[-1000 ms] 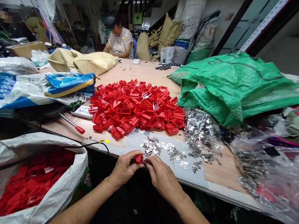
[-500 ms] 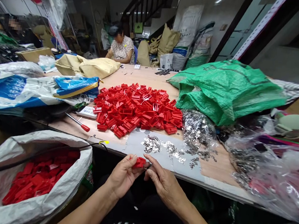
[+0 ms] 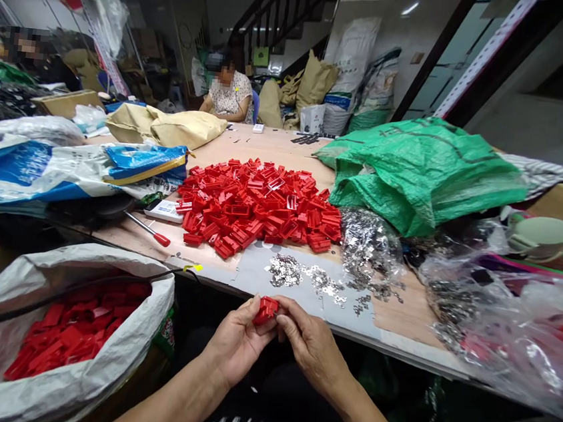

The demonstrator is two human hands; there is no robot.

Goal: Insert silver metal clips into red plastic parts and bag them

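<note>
A small red plastic housing [image 3: 266, 309] is pinched between my two hands just below the table's near edge. My left hand [image 3: 237, 341] grips it from the left with thumb and fingers closed on it. My right hand [image 3: 308, 347] presses its fingertips on the housing's right side. A big heap of the same red housings [image 3: 259, 207] lies on the table ahead. Loose small metal clips [image 3: 305, 277] are scattered on a grey sheet [image 3: 255, 272] between the heap and my hands.
A white sack with red housings [image 3: 62, 335] stands at my lower left. A red-handled screwdriver [image 3: 148, 230], blue-white bags [image 3: 64, 168], a green sack [image 3: 416, 171], and clear bags of metal parts [image 3: 493, 307] crowd the table. Two people sit at the far end.
My hands have dropped slightly below the table edge and the red housing has turned between my fingers. My right fingertips have closed onto it.
</note>
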